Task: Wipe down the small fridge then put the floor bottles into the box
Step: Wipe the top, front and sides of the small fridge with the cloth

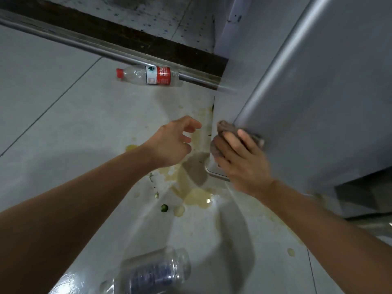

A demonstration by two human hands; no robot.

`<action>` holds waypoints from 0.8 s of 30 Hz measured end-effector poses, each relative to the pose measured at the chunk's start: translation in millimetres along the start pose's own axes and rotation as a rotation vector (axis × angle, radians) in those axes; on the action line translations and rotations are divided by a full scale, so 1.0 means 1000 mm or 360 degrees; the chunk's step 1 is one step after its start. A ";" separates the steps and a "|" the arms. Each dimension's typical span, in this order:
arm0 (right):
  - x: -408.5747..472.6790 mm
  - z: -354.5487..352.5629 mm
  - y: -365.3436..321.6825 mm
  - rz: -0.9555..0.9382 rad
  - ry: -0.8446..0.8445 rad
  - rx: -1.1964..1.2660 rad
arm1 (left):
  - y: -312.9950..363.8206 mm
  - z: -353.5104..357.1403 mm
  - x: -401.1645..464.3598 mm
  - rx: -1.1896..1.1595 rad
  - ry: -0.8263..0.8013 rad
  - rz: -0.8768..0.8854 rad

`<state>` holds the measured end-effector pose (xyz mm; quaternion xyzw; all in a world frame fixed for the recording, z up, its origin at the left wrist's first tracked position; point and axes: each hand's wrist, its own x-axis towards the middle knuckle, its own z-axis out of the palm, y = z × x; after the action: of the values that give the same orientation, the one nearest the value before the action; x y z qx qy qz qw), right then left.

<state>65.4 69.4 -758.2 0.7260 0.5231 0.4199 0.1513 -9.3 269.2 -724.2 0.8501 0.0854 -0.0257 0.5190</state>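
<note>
- Pale floor tiles (53, 98), glossy, carry yellowish spills (198, 198) beside the grey fridge (318, 92).
- Right hand (244, 160) presses a brownish cloth (224, 132) flat against the fridge's lower corner.
- Left hand (171, 141) hovers, fingers loose, holding nothing.
- Red-capped bottle (148, 76) lies along a metal rail (84, 42); a blue-labelled bottle (154, 272) lies nearer.

Clear plastic bottle with blue label (156, 272), near floor: blurred, label unreadable. Grey metal fridge (318, 92): cut off right. Brownish-grey cloth (224, 129): partly hidden under right hand (244, 162).
</note>
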 end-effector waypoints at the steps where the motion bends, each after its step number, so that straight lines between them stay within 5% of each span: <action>1: -0.005 0.007 -0.010 -0.0077 -0.0116 0.0013 | -0.003 0.001 -0.001 0.0001 0.0002 -0.0013; 5: -0.028 0.024 -0.045 -0.0443 -0.0655 0.0074 | -0.010 0.007 -0.006 0.0037 -0.0007 -0.0028; 9: -0.034 0.026 -0.051 -0.0596 -0.0765 0.0117 | -0.011 0.013 -0.009 0.0076 0.0010 -0.0062; 12: -0.036 0.012 -0.026 -0.0579 -0.0608 0.0039 | -0.006 0.019 -0.006 0.0098 0.0060 -0.0080; 17: -0.042 -0.019 0.043 0.0022 0.0221 0.0046 | 0.006 0.035 0.005 0.0096 0.0110 -0.0048; 21: -0.061 -0.014 0.043 0.0197 0.0181 0.0063 | 0.015 0.056 0.011 0.0084 0.0144 -0.0042; 24: -0.088 0.009 0.022 -0.0071 -0.0109 0.0092 | 0.019 0.072 0.015 0.0090 0.0228 0.0013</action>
<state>76.8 -15.5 -788.8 0.7322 0.5456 0.3761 0.1575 11.8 198.7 -742.2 0.8645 0.1182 0.0348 0.4873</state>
